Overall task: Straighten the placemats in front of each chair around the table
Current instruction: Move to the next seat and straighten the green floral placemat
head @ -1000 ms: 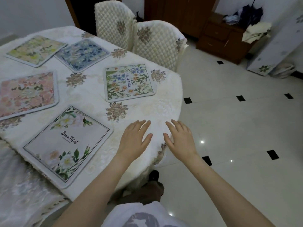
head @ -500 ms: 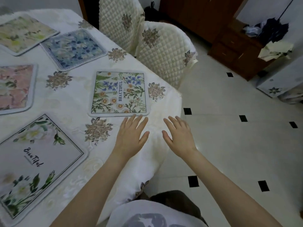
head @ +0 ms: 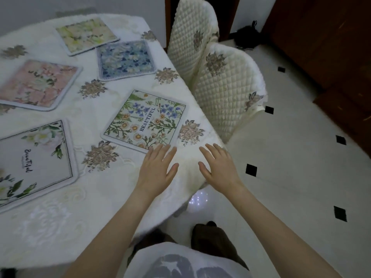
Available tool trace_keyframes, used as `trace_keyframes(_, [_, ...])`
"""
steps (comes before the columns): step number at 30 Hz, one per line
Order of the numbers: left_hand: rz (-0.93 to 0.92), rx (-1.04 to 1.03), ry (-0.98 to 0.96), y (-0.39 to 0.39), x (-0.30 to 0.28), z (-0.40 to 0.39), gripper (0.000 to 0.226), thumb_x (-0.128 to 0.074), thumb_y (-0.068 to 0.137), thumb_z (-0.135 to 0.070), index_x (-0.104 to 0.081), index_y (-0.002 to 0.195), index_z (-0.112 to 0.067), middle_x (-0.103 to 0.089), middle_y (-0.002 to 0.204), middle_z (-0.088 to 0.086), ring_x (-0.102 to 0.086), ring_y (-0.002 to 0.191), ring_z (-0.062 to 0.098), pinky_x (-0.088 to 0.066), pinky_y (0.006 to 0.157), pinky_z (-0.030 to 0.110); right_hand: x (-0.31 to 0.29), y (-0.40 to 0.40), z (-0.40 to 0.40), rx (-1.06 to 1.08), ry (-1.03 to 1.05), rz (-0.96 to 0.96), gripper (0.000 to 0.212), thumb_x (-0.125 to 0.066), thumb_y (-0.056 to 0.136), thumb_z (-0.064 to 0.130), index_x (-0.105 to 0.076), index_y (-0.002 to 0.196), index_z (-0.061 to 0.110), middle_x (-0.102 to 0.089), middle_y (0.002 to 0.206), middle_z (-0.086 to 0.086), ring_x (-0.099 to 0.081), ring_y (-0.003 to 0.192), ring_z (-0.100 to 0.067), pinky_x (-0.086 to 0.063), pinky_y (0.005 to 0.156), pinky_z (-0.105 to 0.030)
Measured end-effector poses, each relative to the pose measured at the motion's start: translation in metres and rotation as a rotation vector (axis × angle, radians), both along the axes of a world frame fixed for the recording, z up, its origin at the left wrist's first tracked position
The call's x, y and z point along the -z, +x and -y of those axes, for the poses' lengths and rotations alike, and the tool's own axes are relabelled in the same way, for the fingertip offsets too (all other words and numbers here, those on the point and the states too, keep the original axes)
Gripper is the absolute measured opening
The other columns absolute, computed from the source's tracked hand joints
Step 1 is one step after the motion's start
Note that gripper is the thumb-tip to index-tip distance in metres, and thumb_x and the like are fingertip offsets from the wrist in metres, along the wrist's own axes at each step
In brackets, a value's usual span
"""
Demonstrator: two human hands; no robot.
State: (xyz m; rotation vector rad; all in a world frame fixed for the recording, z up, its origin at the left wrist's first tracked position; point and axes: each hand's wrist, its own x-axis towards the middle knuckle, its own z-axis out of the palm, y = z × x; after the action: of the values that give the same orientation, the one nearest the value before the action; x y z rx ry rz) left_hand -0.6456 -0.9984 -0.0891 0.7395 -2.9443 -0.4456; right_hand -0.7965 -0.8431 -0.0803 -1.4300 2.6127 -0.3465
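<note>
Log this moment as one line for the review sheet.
phase: reaching | left hand: open, fingertips at near edge of BEAUTIFUL placemat | right hand: open, over tablecloth edge | placemat: skewed

Both of my bare forearms reach forward and converge. My left hand (head: 155, 169) lies palm-down with fingers spread (thumb angled toward the right); my right hand (head: 217, 167) mirrors it, palm-down, fingers extended, grasping nothing.
</note>
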Motion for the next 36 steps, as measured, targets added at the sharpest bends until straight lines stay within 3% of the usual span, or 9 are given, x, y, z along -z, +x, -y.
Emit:
trace_keyframes(5, [-0.020,-0.180,0.019,-0.031,-0.016,-0.041,0.060,-0.023,0.092,-0.048,-0.042,0.140,-0.018,-0.046,0.144,0.009,-0.036,0.137,0.029,-0.024,0.116,0.045,-0.012,-0.054,-0.013,-0.159,-0.051,-0.019,0.046,-0.051,0.091,0.034,-0.052,0.132,0.013,-0.054,0.136,-0.013,-0.046,0.129,-0.037,-0.039,0.104,-0.049])
trace_keyframes(13, [-0.033,-0.430,0.013,-0.053,-0.019,-0.042,0.051,-0.035,0.095,-0.042,-0.041,0.139,-0.019,-0.046,0.143,0.007,-0.037,0.135,0.026,-0.024,0.115,0.041,-0.014,-0.106,0.030,-0.404,-0.074,-0.042,0.046,-0.047,0.091,0.036,-0.050,0.132,0.014,-0.054,0.136,-0.010,-0.046,0.128,-0.034,-0.040,0.101,-0.046])
trace_keyframes(22, [-0.115,-0.660,0.056,-0.079,0.007,0.000,0.052,-0.032,0.094,-0.044,-0.043,0.139,-0.020,-0.049,0.140,0.004,-0.039,0.133,0.023,-0.027,0.114,0.040,-0.001,-0.141,0.124,-0.620,-0.001,-0.015,0.049,-0.038,0.095,0.040,-0.041,0.139,0.017,-0.044,0.146,-0.009,-0.035,0.137,-0.029,-0.031,0.112,-0.044])
trace_keyframes(36, [-0.134,-0.933,0.070,-0.105,0.035,0.079,0.050,-0.045,0.094,-0.039,-0.043,0.138,-0.016,-0.049,0.140,0.006,-0.043,0.129,0.023,-0.034,0.110,0.041,0.015,-0.181,0.263,-0.801,-0.025,0.036,0.047,-0.041,0.095,0.035,-0.043,0.136,0.014,-0.047,0.142,-0.010,-0.041,0.132,-0.029,-0.036,0.107,-0.044])
